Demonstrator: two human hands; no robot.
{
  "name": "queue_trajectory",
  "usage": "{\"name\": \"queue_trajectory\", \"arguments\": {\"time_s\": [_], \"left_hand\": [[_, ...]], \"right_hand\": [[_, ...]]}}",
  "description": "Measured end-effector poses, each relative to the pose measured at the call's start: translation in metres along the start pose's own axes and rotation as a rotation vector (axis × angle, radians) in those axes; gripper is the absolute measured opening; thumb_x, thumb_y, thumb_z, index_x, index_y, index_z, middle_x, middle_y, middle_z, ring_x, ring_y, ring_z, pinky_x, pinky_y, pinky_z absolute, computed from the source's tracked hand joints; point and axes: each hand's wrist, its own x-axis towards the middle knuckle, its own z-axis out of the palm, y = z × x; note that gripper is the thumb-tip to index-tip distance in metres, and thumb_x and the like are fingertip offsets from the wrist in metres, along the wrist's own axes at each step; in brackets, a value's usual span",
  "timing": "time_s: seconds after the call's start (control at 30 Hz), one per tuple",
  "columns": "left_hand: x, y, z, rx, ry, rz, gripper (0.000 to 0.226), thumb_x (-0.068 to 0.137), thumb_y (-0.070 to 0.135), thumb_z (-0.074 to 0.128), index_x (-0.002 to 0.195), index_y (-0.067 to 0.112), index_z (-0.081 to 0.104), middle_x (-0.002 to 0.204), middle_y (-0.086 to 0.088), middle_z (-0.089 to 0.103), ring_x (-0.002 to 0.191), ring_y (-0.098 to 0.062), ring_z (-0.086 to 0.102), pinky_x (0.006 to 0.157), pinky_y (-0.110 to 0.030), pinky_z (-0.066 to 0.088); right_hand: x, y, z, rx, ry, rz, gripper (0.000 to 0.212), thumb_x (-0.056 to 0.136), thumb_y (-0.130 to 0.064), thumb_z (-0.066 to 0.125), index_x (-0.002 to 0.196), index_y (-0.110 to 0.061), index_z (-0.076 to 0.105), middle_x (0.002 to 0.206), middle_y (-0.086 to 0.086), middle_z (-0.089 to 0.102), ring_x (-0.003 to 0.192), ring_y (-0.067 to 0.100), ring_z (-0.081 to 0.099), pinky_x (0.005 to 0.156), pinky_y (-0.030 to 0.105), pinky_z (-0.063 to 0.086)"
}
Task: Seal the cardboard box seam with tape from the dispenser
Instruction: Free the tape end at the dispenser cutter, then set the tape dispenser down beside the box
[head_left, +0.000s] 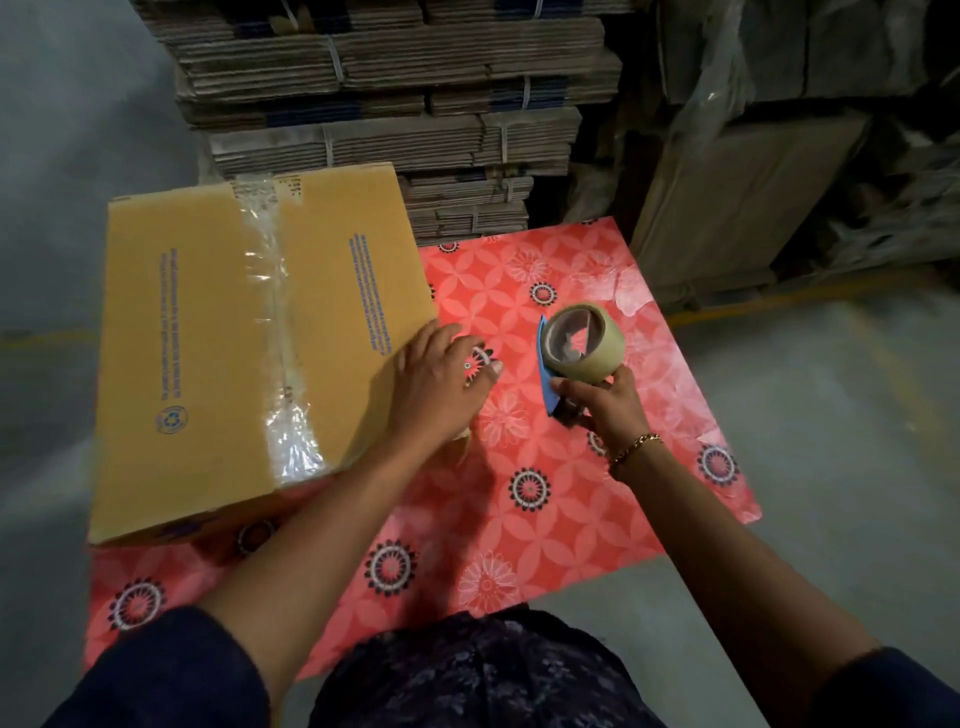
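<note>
Right hand (605, 402): my fingers are closed around the handle of the tape dispenser (574, 358), holding it upright just above the bench.
Left hand (441, 384): fingers spread and loose, palm down at the near right corner of the box (249, 343); clamped on nothing. Whether it touches the cardboard, I cannot tell.
Dispenser: blue plate on its left side, a roll of brownish tape (597, 338) on top, hollow core facing me.
Box: closed, lying on the left part of the bench, turned slightly; blue print runs along both top flaps.
Seam: a strip of clear, wrinkled tape (272, 322) covers it from far edge to near edge, glinting in the light.
Gap: dispenser sits well right of the box, not touching it.
Bench (545, 493): covered in red cloth with flower patterns.
Wrist: gold bracelet (634, 447) on my right arm.
Behind: bundled stacks of flat cardboard (395, 104) beyond the bench.
</note>
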Motion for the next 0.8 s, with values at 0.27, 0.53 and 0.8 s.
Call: {"name": "queue_trajectory", "arguments": {"time_s": [0.27, 0.53, 0.8], "left_hand": [[0.000, 0.009, 0.028, 0.364, -0.030, 0.016, 0.045, 0.093, 0.052, 0.048, 0.116, 0.019, 0.069, 0.138, -0.006, 0.064, 0.148, -0.031, 0.035, 0.115, -0.057, 0.026], [0.002, 0.014, 0.027, 0.418, -0.068, -0.029, 0.043, 0.094, 0.049, 0.046, 0.111, 0.018, 0.071, 0.130, -0.001, 0.067, 0.146, -0.025, 0.039, 0.117, -0.055, 0.026], [0.002, 0.013, 0.028, 0.410, -0.050, -0.041, 0.034, 0.092, 0.045, 0.051, 0.099, 0.019, 0.071, 0.117, 0.002, 0.072, 0.144, -0.022, 0.041, 0.118, -0.052, 0.026]], "right_hand": [[0.066, 0.023, -0.046, 0.072, 0.027, 0.281, 0.059, 0.063, -0.016, 0.081, 0.116, -0.002, 0.060, 0.080, 0.009, 0.066, 0.070, 0.023, 0.065, 0.054, 0.033, 0.055], [0.114, 0.036, -0.060, 0.212, -0.048, 0.463, 0.034, 0.067, -0.009, 0.072, 0.100, -0.012, 0.067, 0.083, 0.006, 0.062, 0.065, 0.018, 0.058, 0.059, 0.030, 0.049], [0.123, 0.046, -0.062, 0.181, -0.074, 0.398, 0.022, 0.080, -0.013, 0.075, 0.099, -0.009, 0.065, 0.069, 0.004, 0.060, 0.051, 0.015, 0.054, 0.043, 0.020, 0.039]]}}
